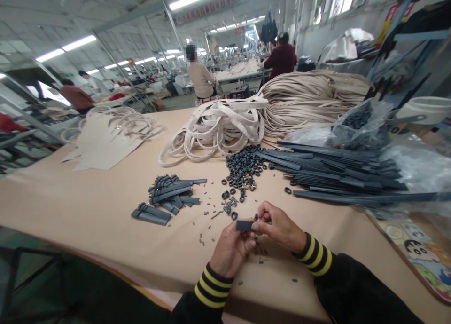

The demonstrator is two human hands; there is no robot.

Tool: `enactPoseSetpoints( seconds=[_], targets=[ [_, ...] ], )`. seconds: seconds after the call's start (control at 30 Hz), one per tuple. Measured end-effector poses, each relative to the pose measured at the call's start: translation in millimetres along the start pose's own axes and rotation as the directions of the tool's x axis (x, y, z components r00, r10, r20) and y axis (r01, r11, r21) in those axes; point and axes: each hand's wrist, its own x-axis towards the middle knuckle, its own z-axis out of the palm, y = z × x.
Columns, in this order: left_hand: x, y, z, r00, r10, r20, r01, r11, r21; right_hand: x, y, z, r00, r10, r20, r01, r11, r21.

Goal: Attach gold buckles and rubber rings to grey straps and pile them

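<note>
Between my hands is a short dark grey strap [244, 225]. My left hand [230, 248] is closed on its left end from below. My right hand [276, 226] pinches the strap's right end, and a small dark loop [256, 217] shows at those fingertips; how the loop sits on the strap is partly hidden. Just beyond my hands lies a pile of small dark loops [246, 166] with a few brass-coloured metal pieces [249, 186]. Tiny dark bits [229, 205] are scattered near them. To the left rests a stack of looped dark straps [171, 192].
Long dark strips [338, 171] lie at the right, beside a plastic bag of loops [362, 122]. Behind them are coiled beige straps [313, 98] and white straps [218, 126]. Beige panels [105, 143] lie far left; a cartoon-printed tray [419, 253] sits at the right edge. Several people work beyond.
</note>
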Motion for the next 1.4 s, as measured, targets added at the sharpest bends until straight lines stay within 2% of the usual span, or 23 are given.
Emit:
enactPoseSetpoints(
  seconds=[0.3,0.53,0.63,0.73,0.87,0.97,1.07,1.17,1.27,1.4],
  targets=[
    [3,-9,-0.1,0.985,-0.159,0.071,0.155,0.986,0.062,-1,-2,4,0.998,0.068,0.018,-0.067,0.995,-0.079],
    [3,-14,-0.2,0.978,-0.196,0.067,0.201,0.976,-0.086,-2,-6,5,0.999,0.042,0.004,-0.04,0.984,-0.175],
    [2,-8,0.1,0.968,-0.217,0.127,0.232,0.966,-0.116,-2,-6,4,1.0,0.024,0.011,-0.021,0.964,-0.266],
    [2,-3,-2.9,0.955,-0.23,0.187,0.244,0.968,-0.054,-2,-4,3,0.997,0.036,0.075,-0.015,0.964,-0.266],
    [4,-1,-8.3,0.992,-0.083,0.096,0.07,0.989,0.133,-2,-4,-3,0.983,0.044,0.18,0.01,0.957,-0.291],
    [7,-4,-10.2,0.998,0.063,0.003,-0.06,0.931,0.361,-3,-5,-6,0.949,0.07,0.308,0.019,0.96,-0.279],
    [10,-10,-8.9,0.966,0.238,-0.098,-0.142,0.81,0.569,-3,-6,-5,0.892,0.072,0.447,0.011,0.983,-0.181],
    [12,-14,-7.0,0.919,0.363,-0.153,-0.173,0.721,0.671,-4,-5,-2,0.895,0.022,0.445,0.046,0.989,-0.143],
    [14,-17,-7.5,0.914,0.377,-0.149,-0.181,0.709,0.682,-4,-4,0,0.901,0.046,0.432,0.01,0.992,-0.126],
    [14,-18,-9.8,0.935,0.321,-0.152,-0.159,0.761,0.629,-4,-3,0,0.878,0.099,0.468,-0.072,0.995,-0.074]
  ],
)
